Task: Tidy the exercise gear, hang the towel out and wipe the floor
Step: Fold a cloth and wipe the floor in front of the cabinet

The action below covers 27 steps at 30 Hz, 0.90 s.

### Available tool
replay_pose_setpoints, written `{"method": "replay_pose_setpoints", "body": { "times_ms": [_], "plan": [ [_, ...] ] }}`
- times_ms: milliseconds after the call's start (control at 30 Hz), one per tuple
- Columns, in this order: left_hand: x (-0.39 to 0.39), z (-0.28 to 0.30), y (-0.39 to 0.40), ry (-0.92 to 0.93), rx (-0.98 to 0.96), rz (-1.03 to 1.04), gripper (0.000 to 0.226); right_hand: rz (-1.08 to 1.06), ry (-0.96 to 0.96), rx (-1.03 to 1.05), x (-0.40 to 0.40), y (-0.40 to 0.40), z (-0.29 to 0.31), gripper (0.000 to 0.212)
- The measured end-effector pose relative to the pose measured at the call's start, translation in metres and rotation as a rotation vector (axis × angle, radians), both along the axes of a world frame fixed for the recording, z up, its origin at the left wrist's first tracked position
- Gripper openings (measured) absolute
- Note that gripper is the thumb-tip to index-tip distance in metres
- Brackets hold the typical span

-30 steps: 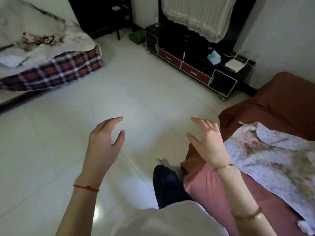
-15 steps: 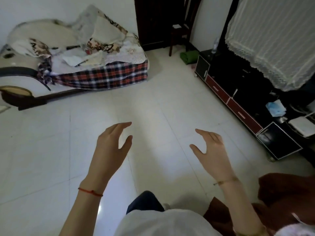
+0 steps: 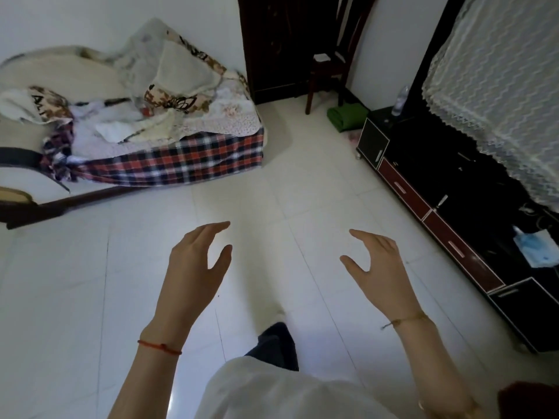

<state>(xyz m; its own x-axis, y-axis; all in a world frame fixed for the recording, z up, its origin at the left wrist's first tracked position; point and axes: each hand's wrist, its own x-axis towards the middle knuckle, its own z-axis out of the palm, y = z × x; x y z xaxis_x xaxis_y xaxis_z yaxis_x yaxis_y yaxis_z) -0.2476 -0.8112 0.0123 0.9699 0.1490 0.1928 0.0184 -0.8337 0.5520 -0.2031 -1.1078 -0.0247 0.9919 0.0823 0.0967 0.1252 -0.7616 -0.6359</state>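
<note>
One green rolled mat (image 3: 346,118), probably the exercise gear, lies on the floor (image 3: 272,207) at the far wall by the chair (image 3: 328,60), ahead and right of both empty, loosely spread hands, right hand (image 3: 381,273) nearer than left hand (image 3: 193,273); towel not identifiable.

white floor (image 3: 151,282), red-and-navy plaid bedcover (image 3: 187,160), green bundle (image 3: 346,116), black-and-maroon cabinet (image 3: 453,207).
</note>
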Motion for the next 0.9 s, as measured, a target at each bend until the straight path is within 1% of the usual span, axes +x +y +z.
{"method": "replay_pose_setpoints", "body": {
  "times_ms": [233, 400, 533, 700, 900],
  "plan": [
    [0.188, 0.016, 0.016, -0.01, 0.02, -0.085, 0.039, -0.094, -0.017, 0.02, 0.161, 0.012, 0.012, 0.049],
    [0.305, 0.017, 0.009, 0.022, 0.019, -0.157, 0.039, -0.172, 0.031, 0.034, 0.253, 0.004, 0.003, 0.05],
    [0.404, 0.007, -0.001, 0.031, 0.005, -0.179, 0.038, -0.197, 0.018, 0.012, 0.342, -0.006, -0.008, 0.049],
    [0.539, 0.005, -0.016, 0.007, -0.01, -0.188, 0.037, -0.194, 0.004, 0.013, 0.477, -0.02, -0.006, 0.048],
    [0.691, 0.018, -0.026, -0.052, -0.047, -0.113, 0.037, -0.09, -0.02, -0.02, 0.656, -0.03, 0.008, 0.05]
  ]
}}
